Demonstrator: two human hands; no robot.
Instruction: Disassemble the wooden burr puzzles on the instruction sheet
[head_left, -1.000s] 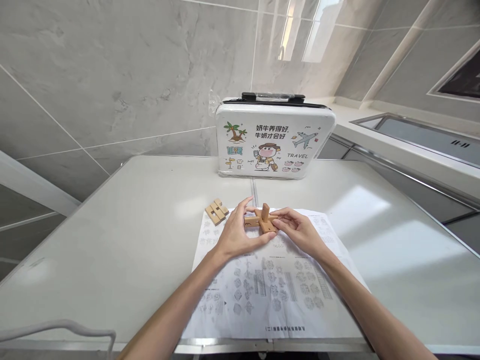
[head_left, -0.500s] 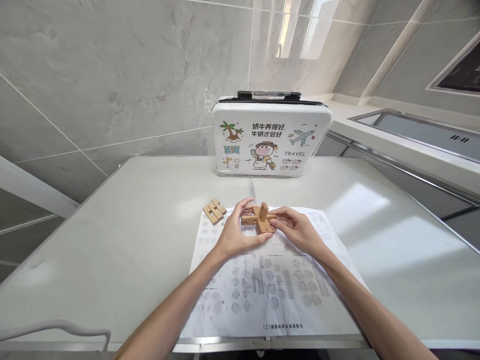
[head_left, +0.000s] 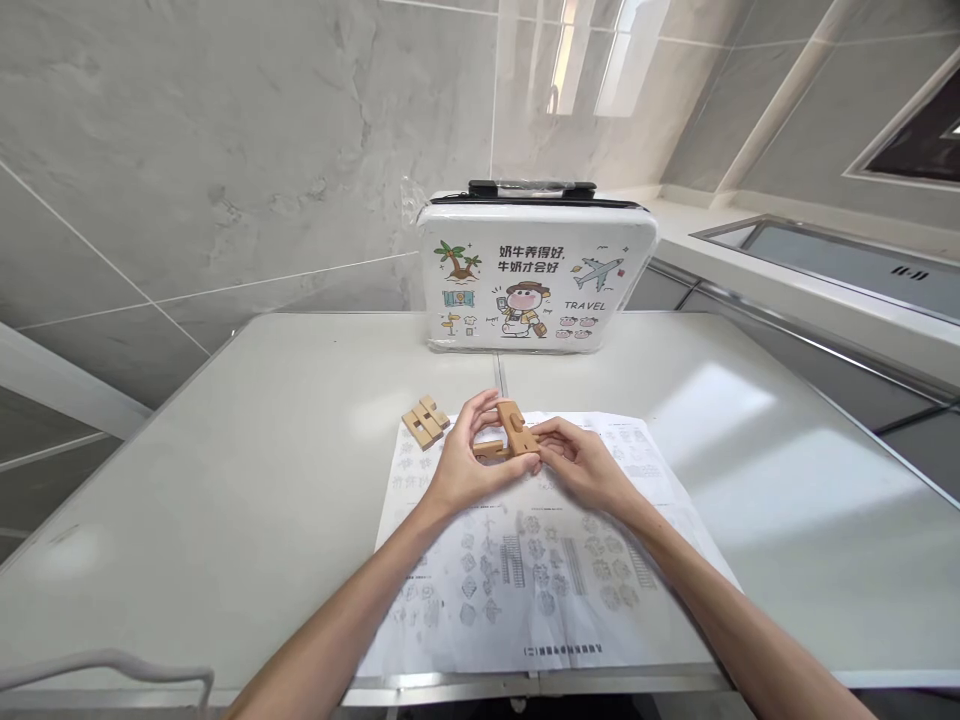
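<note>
An interlocking wooden puzzle (head_left: pixel 516 428) of notched brown sticks is held above the printed sheet. My left hand (head_left: pixel 469 470) is curled around it, thumb at its near end and fingers behind its far end. One notched stick slants toward me, and another stick (head_left: pixel 489 450) points left inside the curve of my left hand. My right hand (head_left: pixel 581 462) is closed, its fingertips pinching at the puzzle's right side; they hide part of it. To the left of my left hand, several lighter wooden sticks (head_left: pixel 425 422) lie together across one another on the sheet's far left corner.
The white paper sheet (head_left: pixel 495 640), printed with puzzle diagrams, lies on the white table (head_left: pixel 187 520). A white cartoon-printed case (head_left: pixel 536 275) with a black handle stands behind, against the wall side. A pale cable (head_left: pixel 112 658) crosses the front left. A counter is at right.
The puzzle has turned in my hands: the stick that stood upright no longer shows so, and a notched face is now visible. The lighter sticks stay put; the view has shifted slightly.
</note>
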